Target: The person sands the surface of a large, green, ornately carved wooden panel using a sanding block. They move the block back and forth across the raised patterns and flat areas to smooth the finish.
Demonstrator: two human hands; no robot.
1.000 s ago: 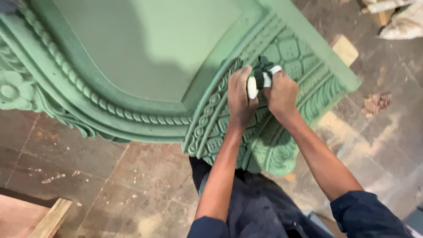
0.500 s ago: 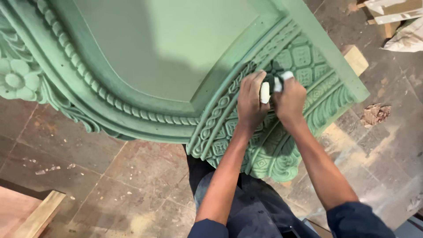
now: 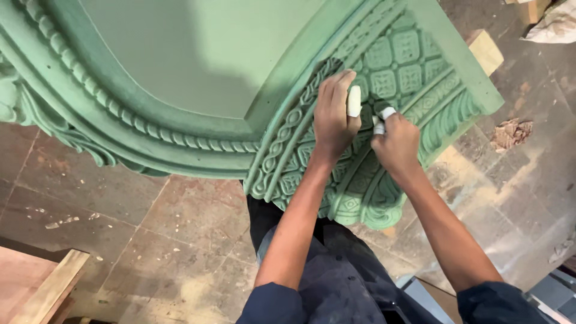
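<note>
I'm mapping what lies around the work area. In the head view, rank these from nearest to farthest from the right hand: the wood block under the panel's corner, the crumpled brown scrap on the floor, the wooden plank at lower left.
From the right hand:
1. Wood block, up and to the right, under the green panel's corner.
2. Crumpled brown scrap, right, on the floor; close to the block's distance, only slightly farther.
3. Wooden plank, far lower left.

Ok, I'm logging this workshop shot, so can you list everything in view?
carved panel: one, green, fills the upper frame, its edge over the floor
wood block: one, pale, under the panel's right corner
plank: one, light wood, bottom left
sack: one, whitish, top right
shavings: one clump, brown, on the floor at right
floor: stone tiles, brown, dusty
left hand: on the carved border, white wrap on a finger
right hand: beside it, white-wrapped fingertips on the carving
</note>
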